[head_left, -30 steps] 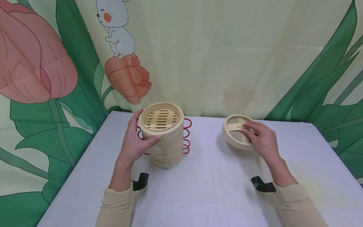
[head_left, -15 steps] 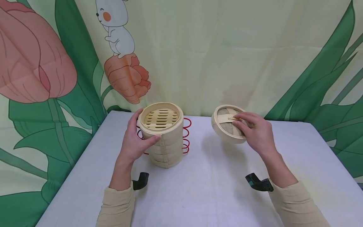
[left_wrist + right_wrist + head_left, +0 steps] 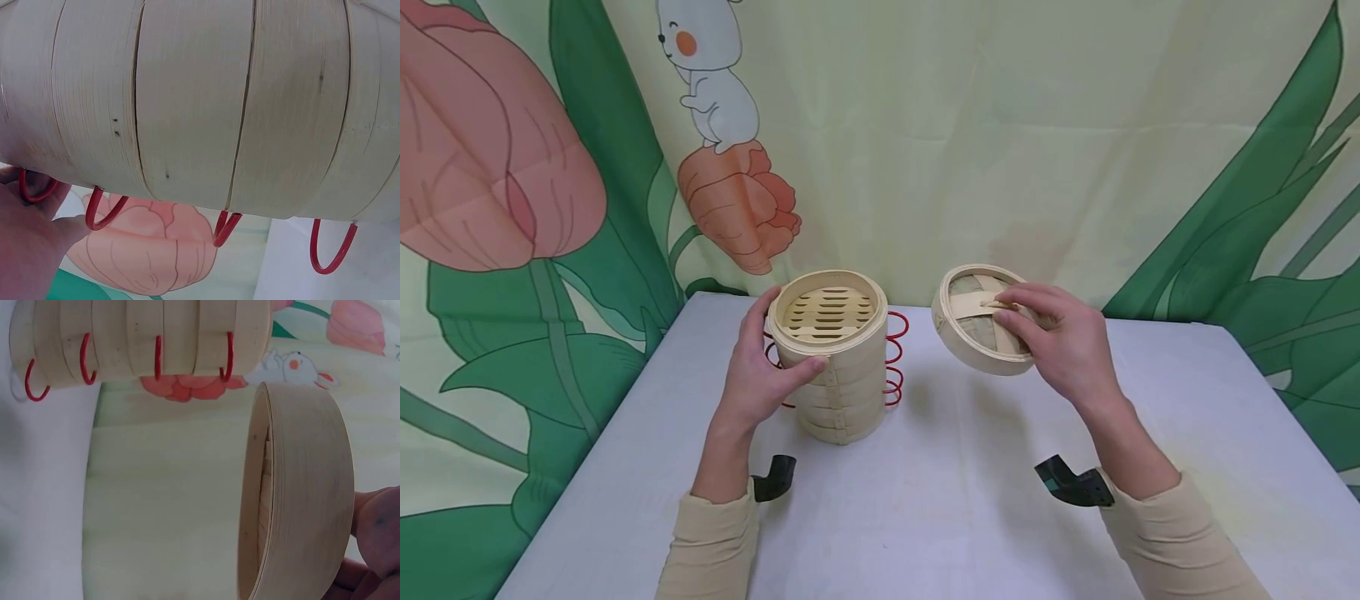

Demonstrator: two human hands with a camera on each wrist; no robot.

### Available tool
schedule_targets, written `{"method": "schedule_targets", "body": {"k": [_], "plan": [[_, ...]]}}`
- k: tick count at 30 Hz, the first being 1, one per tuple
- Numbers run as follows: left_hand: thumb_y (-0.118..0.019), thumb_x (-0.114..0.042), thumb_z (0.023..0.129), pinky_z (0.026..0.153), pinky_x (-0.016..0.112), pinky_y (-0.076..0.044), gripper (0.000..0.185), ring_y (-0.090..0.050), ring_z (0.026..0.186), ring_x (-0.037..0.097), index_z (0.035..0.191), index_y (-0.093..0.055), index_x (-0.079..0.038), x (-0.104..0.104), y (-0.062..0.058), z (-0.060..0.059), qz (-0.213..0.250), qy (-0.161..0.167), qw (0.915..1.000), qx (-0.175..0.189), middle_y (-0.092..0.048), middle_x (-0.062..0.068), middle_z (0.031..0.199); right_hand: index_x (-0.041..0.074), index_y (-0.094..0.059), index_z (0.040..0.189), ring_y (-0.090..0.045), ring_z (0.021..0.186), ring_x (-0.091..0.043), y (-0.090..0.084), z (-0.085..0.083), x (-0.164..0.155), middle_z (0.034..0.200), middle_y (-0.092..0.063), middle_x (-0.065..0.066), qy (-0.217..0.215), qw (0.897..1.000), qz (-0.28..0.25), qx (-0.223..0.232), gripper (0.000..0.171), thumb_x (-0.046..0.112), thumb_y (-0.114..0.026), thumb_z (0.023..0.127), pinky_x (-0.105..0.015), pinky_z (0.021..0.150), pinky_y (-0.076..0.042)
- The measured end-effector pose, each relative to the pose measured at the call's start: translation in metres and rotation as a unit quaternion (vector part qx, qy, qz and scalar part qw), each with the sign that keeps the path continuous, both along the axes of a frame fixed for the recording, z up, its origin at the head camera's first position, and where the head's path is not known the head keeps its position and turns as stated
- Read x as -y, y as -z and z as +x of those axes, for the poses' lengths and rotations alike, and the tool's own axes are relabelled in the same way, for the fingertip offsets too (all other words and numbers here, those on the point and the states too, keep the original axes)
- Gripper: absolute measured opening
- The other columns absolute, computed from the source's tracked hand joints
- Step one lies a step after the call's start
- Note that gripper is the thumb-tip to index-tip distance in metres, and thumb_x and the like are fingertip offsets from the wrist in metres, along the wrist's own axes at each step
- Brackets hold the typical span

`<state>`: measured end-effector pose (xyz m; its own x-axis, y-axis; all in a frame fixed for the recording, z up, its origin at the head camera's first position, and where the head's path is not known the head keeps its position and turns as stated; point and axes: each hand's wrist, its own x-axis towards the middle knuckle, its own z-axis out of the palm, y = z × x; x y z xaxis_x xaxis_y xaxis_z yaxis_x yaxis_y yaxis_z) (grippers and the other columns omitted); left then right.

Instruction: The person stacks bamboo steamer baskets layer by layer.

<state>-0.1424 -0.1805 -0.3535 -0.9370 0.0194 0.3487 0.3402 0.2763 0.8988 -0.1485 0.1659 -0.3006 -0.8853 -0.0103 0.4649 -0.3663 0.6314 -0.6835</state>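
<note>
Left hand [image 3: 760,375] grasps the bamboo steamer stack [image 3: 835,358]; right hand [image 3: 1063,346] pinches the tilted lid [image 3: 973,321] aloft.

Pale bamboo steamer stack [image 3: 831,354] has red wire loops [image 3: 895,358]; backdrop [image 3: 1075,125] shows green leaves, pink tulips.

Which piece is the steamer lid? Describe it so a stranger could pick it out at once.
Start at the white table before the flowered curtain. To the right of the tall stack of bamboo steamer baskets with its red wire loops, the right hand holds the bamboo steamer lid tilted in the air. Unlike the slatted, open-topped stack, it is a single shallow ring with a woven top and a flat strip handle.
</note>
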Motion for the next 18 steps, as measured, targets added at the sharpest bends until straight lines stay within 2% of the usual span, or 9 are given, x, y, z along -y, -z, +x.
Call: {"method": "schedule_targets", "body": {"k": [9,18], "plan": [[-0.088,-0.016,0.073,0.102,0.058,-0.038,0.105,-0.034,0.136,0.024,0.158,-0.026,-0.01,-0.001,0.0,0.0,-0.011,-0.009,0.9999,-0.003,-0.033,0.011,0.153,0.006,-0.079,0.105,-0.06,0.119,-0.02,-0.015,0.003,0.014,0.113,-0.071,-0.004,-0.02,0.999,-0.025,-0.033,0.019,0.009,-0.081,0.087,-0.013,0.088,-0.044],[-0.087,-0.014,0.075,0.099,0.057,-0.042,0.103,-0.036,0.134,0.026,0.158,-0.025,-0.01,-0.001,-0.001,0.0,-0.003,-0.004,1.0,-0.002,-0.033,0.012,0.152,0.003,-0.079,0.103,-0.06,0.116,-0.021,-0.02,0.005,0.032,0.112,-0.07,-0.009,-0.075,0.992,-0.072,-0.077,0.02,0.0,-0.081,0.083,-0.018,0.091,-0.047]]}}
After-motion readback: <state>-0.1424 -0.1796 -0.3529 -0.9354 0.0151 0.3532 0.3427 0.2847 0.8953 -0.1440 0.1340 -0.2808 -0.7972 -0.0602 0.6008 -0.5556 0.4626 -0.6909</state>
